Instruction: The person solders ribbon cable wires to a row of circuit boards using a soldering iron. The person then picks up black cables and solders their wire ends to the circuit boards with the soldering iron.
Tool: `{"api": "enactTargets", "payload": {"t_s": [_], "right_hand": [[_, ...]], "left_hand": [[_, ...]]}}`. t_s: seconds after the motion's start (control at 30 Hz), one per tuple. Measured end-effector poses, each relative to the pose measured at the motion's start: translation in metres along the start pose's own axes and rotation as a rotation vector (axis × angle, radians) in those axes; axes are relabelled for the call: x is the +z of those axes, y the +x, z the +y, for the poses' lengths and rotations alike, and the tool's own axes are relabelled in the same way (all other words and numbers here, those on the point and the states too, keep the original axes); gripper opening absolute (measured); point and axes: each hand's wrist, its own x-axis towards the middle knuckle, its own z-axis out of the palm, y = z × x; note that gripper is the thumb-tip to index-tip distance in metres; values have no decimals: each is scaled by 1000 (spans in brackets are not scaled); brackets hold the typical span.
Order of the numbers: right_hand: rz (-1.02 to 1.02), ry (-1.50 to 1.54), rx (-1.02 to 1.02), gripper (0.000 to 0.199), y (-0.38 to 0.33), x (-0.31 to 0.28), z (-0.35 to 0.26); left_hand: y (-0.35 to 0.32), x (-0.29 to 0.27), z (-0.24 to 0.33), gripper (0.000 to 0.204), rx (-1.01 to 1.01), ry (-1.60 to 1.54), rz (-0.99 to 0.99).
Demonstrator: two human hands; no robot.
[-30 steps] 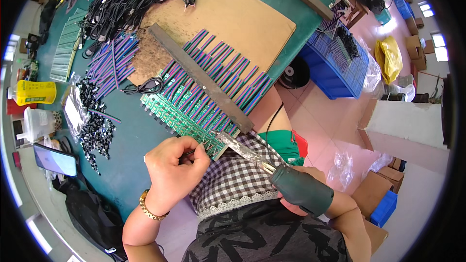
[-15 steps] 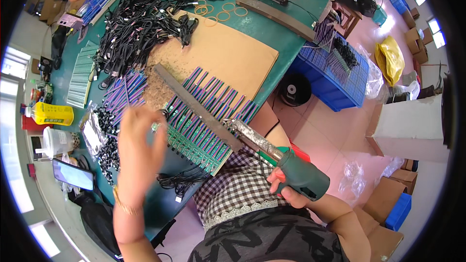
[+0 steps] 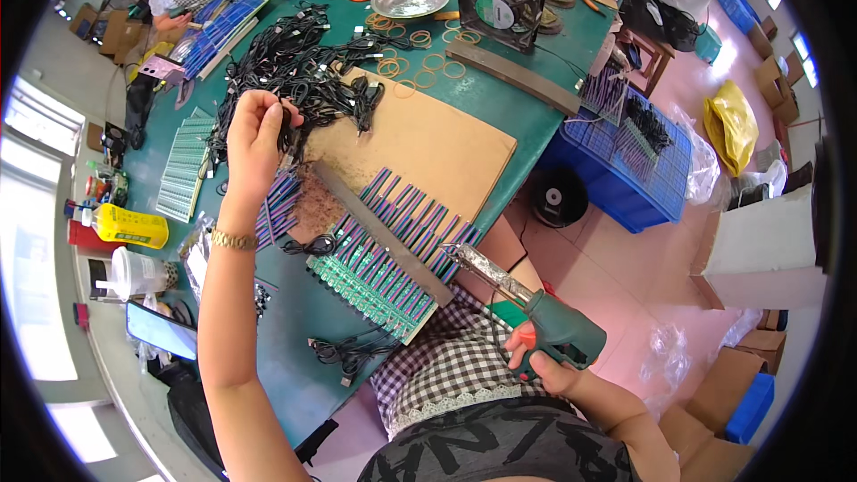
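Reaching beyond the cardboard sheet (image 3: 428,138), the left hand (image 3: 254,134) pinched a black cable (image 3: 287,136) from the cable pile (image 3: 295,54) there. The right hand (image 3: 544,359) gripped a green glue gun (image 3: 536,308) near that sheet's closest corner.

Single view: head-worn fisheye camera, left unit of pair. Faces steeply down over wearer's torso onto green desk (image 3: 500,116). Close range: wearer's forearms enter from lower edge. Straight edges bow toward rim, dark vignette at corners. Far desk end and floor (image 3: 643,259) visible at periphery. No second view supplied.
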Motion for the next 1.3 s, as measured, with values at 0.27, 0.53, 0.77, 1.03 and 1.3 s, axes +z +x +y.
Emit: {"api": "enactTargets", "payload": {"t_s": [0.27, 0.53, 0.77, 1.03, 1.3], "right_hand": [[-45, 35, 92, 51, 16, 12, -2], [-75, 239, 231, 45, 66, 73, -16], [-130, 316, 52, 38, 66, 90, 4], [53, 65, -131, 3, 75, 93, -14], [61, 65, -145, 4, 73, 95, -11]], "left_hand": [[-107, 14, 93, 20, 19, 440, 69], [-198, 72, 123, 24, 281, 398, -137], [-213, 84, 113, 27, 463, 355, -148], [-219, 81, 123, 4, -293, 48, -251], [-225, 85, 120, 6, -545, -320, -287]]}}
